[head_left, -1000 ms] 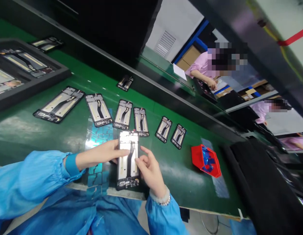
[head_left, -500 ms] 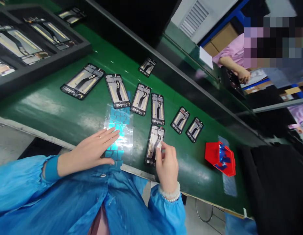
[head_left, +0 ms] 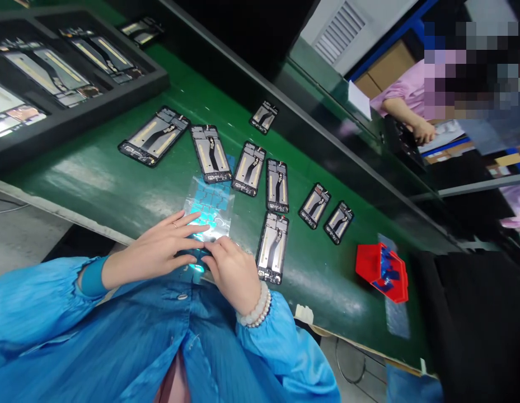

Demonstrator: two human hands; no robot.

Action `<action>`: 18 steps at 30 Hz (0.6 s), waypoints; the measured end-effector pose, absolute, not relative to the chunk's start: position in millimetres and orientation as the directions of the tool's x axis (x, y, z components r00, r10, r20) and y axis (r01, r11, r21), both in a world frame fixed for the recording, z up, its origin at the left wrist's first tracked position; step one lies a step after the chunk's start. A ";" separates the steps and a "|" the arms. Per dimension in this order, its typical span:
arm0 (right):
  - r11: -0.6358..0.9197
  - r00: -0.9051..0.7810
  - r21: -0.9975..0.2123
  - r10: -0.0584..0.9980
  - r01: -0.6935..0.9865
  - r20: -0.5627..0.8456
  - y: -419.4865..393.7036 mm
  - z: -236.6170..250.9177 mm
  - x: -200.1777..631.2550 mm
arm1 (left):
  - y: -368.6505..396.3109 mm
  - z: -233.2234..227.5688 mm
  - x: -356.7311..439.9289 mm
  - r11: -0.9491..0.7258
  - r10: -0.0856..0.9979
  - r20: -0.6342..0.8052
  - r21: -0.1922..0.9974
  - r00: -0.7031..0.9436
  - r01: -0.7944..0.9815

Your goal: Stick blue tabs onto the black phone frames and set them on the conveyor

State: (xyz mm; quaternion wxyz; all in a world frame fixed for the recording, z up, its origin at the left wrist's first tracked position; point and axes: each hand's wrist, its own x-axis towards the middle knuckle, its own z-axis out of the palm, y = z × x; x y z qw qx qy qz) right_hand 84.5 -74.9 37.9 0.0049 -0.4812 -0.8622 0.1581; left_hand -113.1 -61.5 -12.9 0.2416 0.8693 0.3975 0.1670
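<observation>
My left hand [head_left: 161,246] lies with its fingers stretched out over a clear sheet of blue adhesive stickers [head_left: 212,196], which rests near the table's front edge. Close to its fingertips, my right hand [head_left: 234,268] has thumb and forefinger drawn together at the lower part of that sheet. Whatever is between them is too small to make out. Just right of this hand, an opened phone [head_left: 273,246] lies face down, its inner frame and dark ribbon cable showing. Another opened phone [head_left: 277,184] lies directly beyond it.
Several more opened phones, such as the leftmost one [head_left: 154,136], lie across the green table [head_left: 87,179]. A black foam tray [head_left: 129,89] holding phones is at far left. A red bin [head_left: 364,263] with blue pieces stands right. Across the partition, a person's hand [head_left: 423,132] works.
My right hand has moved left from the nearest phone to the sticker sheet beside my left hand. That phone now lies uncovered. The left hand stays on the sheet, and the view has shifted slightly.
</observation>
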 end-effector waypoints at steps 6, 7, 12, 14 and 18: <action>0.493 -0.511 -0.138 0.829 0.859 -0.225 -67.5 47.9 72.6 | -55.7 -9.4 -110.6 -0.480 0.823 0.069 0.615 0.564 0.625; 0.498 -0.512 -0.121 0.827 0.859 -0.232 -67.2 48.8 70.6 | -54.0 -8.0 -110.3 -0.476 0.824 0.066 0.620 0.563 0.624; 0.496 -0.499 -0.083 0.828 0.865 -0.254 -70.5 51.1 60.3 | -46.3 -3.6 -109.8 -0.495 0.806 0.060 0.615 0.589 0.614; 0.484 -0.499 -0.121 0.833 0.866 -0.240 -72.9 51.2 61.1 | -43.8 -3.2 -112.8 -0.505 0.793 0.050 0.613 0.608 0.608; 0.318 -0.433 -0.557 0.897 0.767 -0.084 -72.5 51.1 84.1 | -39.6 1.6 -121.5 -0.492 0.749 0.000 0.670 0.662 0.556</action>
